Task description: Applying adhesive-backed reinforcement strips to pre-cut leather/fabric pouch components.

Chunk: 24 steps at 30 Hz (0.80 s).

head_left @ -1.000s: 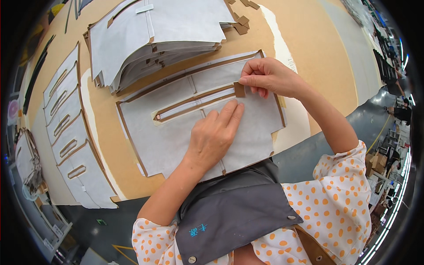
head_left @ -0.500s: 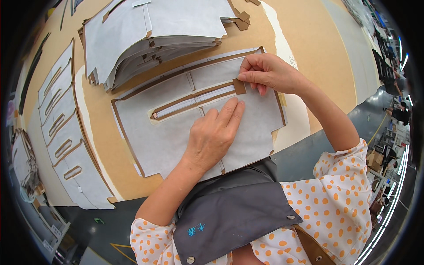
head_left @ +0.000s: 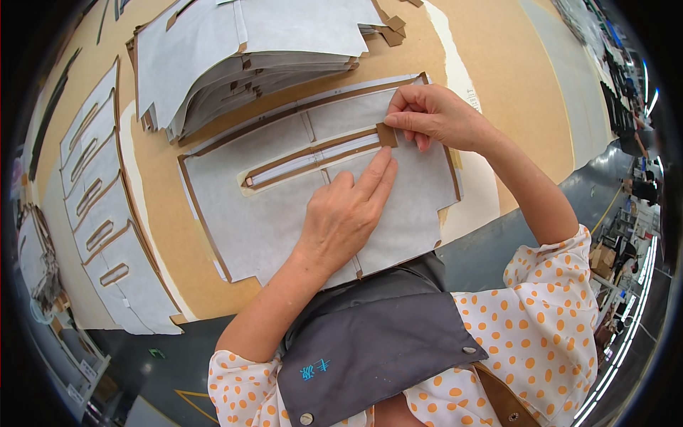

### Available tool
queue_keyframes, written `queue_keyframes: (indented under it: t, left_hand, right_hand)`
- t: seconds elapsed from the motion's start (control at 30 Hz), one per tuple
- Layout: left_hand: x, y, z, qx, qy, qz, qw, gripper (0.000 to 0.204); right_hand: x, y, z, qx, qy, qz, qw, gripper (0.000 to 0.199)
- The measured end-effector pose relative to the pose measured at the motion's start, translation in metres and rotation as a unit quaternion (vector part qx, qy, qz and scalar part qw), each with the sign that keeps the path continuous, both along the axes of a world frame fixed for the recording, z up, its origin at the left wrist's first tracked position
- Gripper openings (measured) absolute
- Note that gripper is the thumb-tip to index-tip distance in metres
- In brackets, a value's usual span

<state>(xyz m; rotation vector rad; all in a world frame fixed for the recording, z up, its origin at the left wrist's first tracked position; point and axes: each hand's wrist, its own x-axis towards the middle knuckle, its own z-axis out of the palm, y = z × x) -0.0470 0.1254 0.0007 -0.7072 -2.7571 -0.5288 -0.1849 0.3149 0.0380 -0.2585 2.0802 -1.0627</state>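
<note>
A grey-white panel [head_left: 235, 228] with brown edging lies on the table in front of me. A long slot [head_left: 313, 160] with brown borders and a white strip inside crosses its middle. At the slot's right end sits a small brown tab [head_left: 387, 135]. My right hand [head_left: 437, 117] pinches at the tab's upper corner, its thumb pressed against the bent fingers. My left hand [head_left: 345, 213] rests on the panel below the slot. Its index and middle fingers are stretched out, their tips touching the tab's lower edge, while the other fingers curl under.
Behind the panel rises a stack of similar grey-white panels [head_left: 206, 53]. More slotted panels [head_left: 107, 220] overlap in a row at the left. Small brown pieces [head_left: 393, 32] lie beside the stack. The tan tabletop [head_left: 519, 78] ends near my grey apron [head_left: 377, 349].
My left fingertips have slid slightly up and right, onto the lower edge of the brown tab. My right hand keeps its pinch in nearly the same place.
</note>
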Motion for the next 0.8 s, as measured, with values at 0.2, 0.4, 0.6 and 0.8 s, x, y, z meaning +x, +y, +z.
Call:
queue_keyframes:
  t: [0.2, 0.4, 0.6, 0.8]
  left_hand:
    - [-0.0003, 0.0005, -0.0022, 0.000, -0.005, 0.003, 1.000, 0.042]
    - [-0.0007, 0.0009, -0.0015, 0.003, -0.011, 0.003, 1.000, 0.041]
    - [-0.0006, 0.0006, -0.0024, 0.015, -0.010, -0.002, 1.000, 0.041]
    - [-0.0004, -0.0004, -0.0030, 0.020, -0.008, -0.004, 1.000, 0.041]
  right_hand:
    - [0.0009, -0.0010, -0.0011, 0.000, -0.002, -0.005, 1.000, 0.022]
    - [0.0016, -0.0016, -0.0016, -0.005, 0.003, -0.007, 1.000, 0.021]
    - [0.0040, -0.0019, -0.0025, -0.008, 0.018, -0.008, 1.000, 0.021]
    - [0.0071, -0.0044, -0.0038, 0.002, 0.051, -0.007, 0.999, 0.020]
